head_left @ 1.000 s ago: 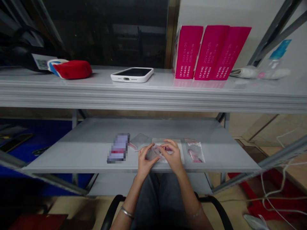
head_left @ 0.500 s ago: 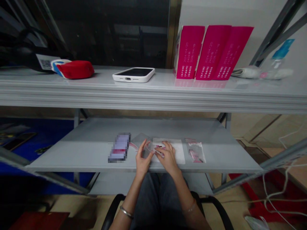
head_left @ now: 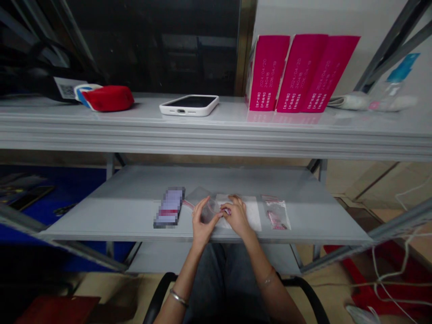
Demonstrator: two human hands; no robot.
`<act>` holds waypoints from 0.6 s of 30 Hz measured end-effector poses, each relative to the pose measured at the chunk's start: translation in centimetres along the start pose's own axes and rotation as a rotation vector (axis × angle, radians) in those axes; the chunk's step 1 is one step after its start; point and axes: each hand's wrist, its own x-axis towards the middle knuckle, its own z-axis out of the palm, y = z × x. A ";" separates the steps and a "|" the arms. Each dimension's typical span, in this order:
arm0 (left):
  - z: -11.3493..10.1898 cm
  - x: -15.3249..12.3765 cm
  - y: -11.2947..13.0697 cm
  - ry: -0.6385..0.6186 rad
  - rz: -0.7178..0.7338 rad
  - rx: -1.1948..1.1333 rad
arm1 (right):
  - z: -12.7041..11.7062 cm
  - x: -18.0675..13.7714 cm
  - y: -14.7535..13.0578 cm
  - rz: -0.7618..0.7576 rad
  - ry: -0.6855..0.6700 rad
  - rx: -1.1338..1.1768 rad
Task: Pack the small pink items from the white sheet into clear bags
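My left hand (head_left: 202,225) curls round a small clear zip bag (head_left: 211,208), thumb and fingers on either side of it. My right hand (head_left: 237,218) is pinched at the bag's mouth on small pink pieces (head_left: 228,211), whose kind is too small to make out. Beneath the right hand lies a white sheet of paper (head_left: 253,213). Another clear bag (head_left: 199,194) with a red strip lies flat left of the hands. To the right rests a zip bag (head_left: 276,215) with pink pieces inside.
A phone (head_left: 169,208) with a blurred screen lies left on the lower grey shelf (head_left: 118,211). On the upper shelf (head_left: 229,121) are a white-cased phone (head_left: 189,105), a red pouch (head_left: 108,98), pink boxes (head_left: 303,74) and a spray bottle (head_left: 393,87).
My right hand has closed in towards the bag's mouth with pink pieces at its fingertips. The pink pieces seen on the paper before no longer show there. My left hand stays on the bag.
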 end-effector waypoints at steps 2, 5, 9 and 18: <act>0.0 0.0 0.0 -0.007 0.009 0.002 | 0.2 0.2 0.1 0.003 0.009 0.020; -0.1 0.1 -0.1 -0.023 -0.001 -0.007 | 0.2 0.2 0.0 0.010 0.062 0.067; -0.1 0.1 -0.4 -0.042 -0.056 -0.037 | -0.7 0.2 -1.0 0.030 0.219 0.201; 0.0 0.0 -0.5 -0.062 -0.083 -0.080 | -3.5 0.4 -3.9 -0.032 0.235 0.435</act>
